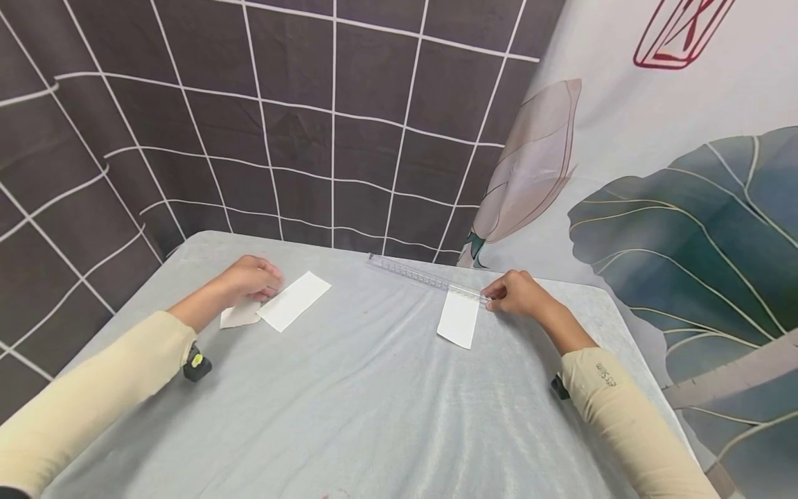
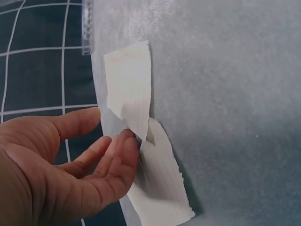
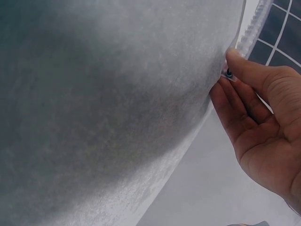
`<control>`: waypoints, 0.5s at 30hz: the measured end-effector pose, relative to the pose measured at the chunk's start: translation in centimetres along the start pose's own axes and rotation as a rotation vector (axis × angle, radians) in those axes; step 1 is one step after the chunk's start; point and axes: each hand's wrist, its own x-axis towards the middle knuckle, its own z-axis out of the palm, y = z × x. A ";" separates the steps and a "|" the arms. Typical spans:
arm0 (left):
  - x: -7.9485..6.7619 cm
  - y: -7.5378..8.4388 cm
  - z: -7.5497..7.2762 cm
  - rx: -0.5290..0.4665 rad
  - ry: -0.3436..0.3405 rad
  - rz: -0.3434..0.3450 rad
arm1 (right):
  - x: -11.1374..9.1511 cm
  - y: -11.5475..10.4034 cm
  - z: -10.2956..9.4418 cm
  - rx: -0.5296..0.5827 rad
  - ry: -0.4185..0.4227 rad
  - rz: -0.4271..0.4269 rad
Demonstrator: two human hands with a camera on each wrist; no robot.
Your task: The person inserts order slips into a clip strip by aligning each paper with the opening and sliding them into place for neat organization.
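My right hand (image 1: 517, 294) pinches the right end of a clear plastic ruler (image 1: 411, 272) between thumb and fingers. In the right wrist view that end of the ruler (image 3: 253, 30) comes out past the thumb tip. The ruler overlaps the top of a white paper piece (image 1: 458, 322). On the left, my left hand (image 1: 252, 277) is beside two more papers, a white rectangle (image 1: 295, 301) and a torn-edged piece (image 1: 239, 316). Its fingertips (image 2: 128, 139) are right at the place where the two papers overlap, the thumb held apart from them.
A light grey cloth (image 1: 349, 402) with soft wrinkles covers the table. Behind the far edge hangs a dark curtain (image 1: 299, 138) with a white grid. A pale curtain (image 1: 623, 138) with leaf and flower prints hangs at the right.
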 end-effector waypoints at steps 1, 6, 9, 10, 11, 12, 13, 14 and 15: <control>0.0 0.1 0.1 0.015 0.006 -0.004 | 0.0 0.0 0.0 0.000 0.000 0.004; -0.2 0.5 0.8 0.105 0.045 -0.027 | 0.1 0.1 0.2 -0.004 -0.003 0.016; -0.2 0.5 1.2 0.146 0.058 -0.036 | 0.1 0.0 0.2 -0.004 -0.008 0.028; -0.2 0.6 1.3 0.155 0.060 -0.038 | 0.1 0.0 0.2 -0.006 -0.010 0.028; -0.1 0.6 1.5 0.164 0.063 -0.036 | 0.1 0.0 0.2 -0.007 -0.010 0.029; 0.0 0.6 1.6 0.174 0.067 -0.034 | 0.1 0.0 0.1 -0.008 -0.011 0.029; 0.0 0.6 1.7 0.184 0.070 -0.034 | 0.0 0.0 0.1 -0.009 -0.011 0.030; 0.0 0.7 1.8 0.193 0.072 -0.033 | 0.0 -0.1 0.1 -0.011 -0.010 0.027; 0.0 0.8 1.9 0.200 0.072 -0.034 | 0.0 0.0 0.1 -0.012 -0.007 0.025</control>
